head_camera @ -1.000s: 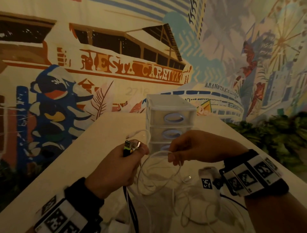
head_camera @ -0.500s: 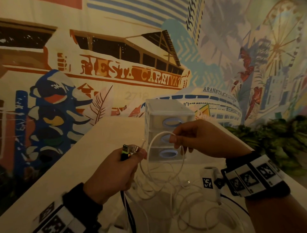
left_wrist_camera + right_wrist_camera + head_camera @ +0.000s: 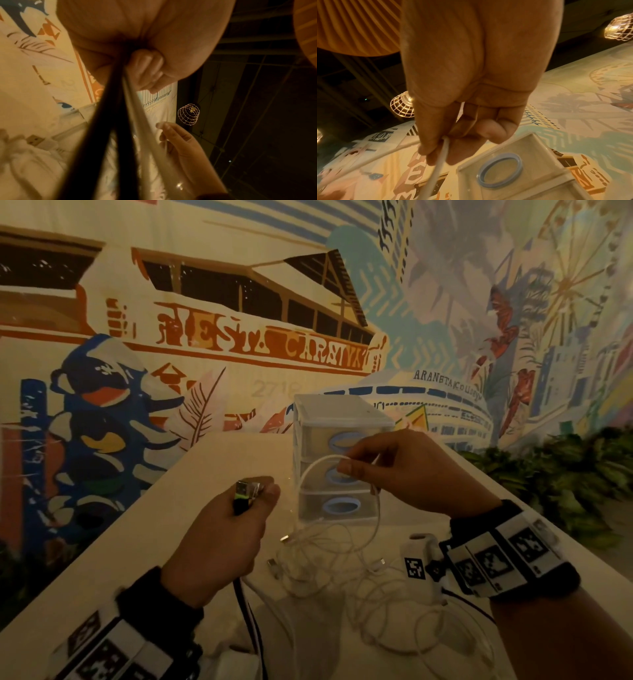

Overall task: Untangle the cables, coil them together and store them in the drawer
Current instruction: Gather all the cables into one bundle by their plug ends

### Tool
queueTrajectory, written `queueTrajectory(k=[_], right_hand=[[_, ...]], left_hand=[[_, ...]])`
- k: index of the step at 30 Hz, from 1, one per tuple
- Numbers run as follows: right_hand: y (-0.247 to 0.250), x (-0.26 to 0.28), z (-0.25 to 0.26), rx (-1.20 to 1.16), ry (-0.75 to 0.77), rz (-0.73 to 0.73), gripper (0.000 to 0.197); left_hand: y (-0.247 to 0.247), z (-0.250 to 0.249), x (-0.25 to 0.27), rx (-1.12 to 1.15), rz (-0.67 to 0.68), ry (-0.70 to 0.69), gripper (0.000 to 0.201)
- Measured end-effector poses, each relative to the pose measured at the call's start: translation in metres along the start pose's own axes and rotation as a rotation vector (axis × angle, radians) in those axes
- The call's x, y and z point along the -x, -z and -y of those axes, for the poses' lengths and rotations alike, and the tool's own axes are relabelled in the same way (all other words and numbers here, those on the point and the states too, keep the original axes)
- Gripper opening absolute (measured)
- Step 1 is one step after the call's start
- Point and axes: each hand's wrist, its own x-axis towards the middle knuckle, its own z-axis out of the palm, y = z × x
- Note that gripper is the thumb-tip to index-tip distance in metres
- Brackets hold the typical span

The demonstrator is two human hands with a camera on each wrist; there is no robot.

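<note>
Behind our hands, the wall mural is showing the lettering "ARANETA COLISEUM" (image 3: 447, 386) on a painted round building, and, up and to the left, orange letters we are reading only in part, something like "FIESTA CARNIVAL" (image 3: 260, 345). Just beyond our right hand, a small translucent drawer unit (image 3: 337, 460) is standing on the pale surface (image 3: 113, 546), three drawers stacked, each with a blue oval handle; all three are sitting closed, and what they hold we cannot tell.

Our left hand (image 3: 219, 542) is clenching a bundle of cable plugs (image 3: 246, 494), a USB end poking up from the fist, with black and white cords hanging beneath it. Our right hand (image 3: 411, 470) is pinching a loop of white cable (image 3: 376, 508) between thumb and fingertips, raised in front of the middle drawer. Below and between our hands, the remaining white cables (image 3: 359, 573) are lying tangled on the surface, loose connectors showing.
</note>
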Motion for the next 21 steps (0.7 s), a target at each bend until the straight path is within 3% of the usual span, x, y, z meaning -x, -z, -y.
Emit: queueTrajectory(k=[3,6,8,12,21], right_hand=[[-0.008,-0.001,0.001,0.043,0.013,-0.010,0.016],[-0.015,-0.002,0.005,0.049,0.015,0.002,0.014],[-0.017,-0.002,0.006,0.052,0.018,0.021,0.014],[-0.018,-0.001,-0.002,0.075,-0.014,0.104,0.016],[-0.017,0.004,-0.047,0.122,-0.233,0.313,0.029]], left_hand=[[-0.002,-0.009,0.006,0.064,0.158,-0.054,0.038],[-0.004,-0.015,0.011,-0.054,0.201,-0.123,0.034],[-0.004,-0.014,0.012,-0.081,0.201,-0.161,0.033],[-0.002,-0.015,0.011,0.081,0.150,-0.169,0.030],[0.003,-0.026,0.013,0.328,0.090,-0.233,0.030]])
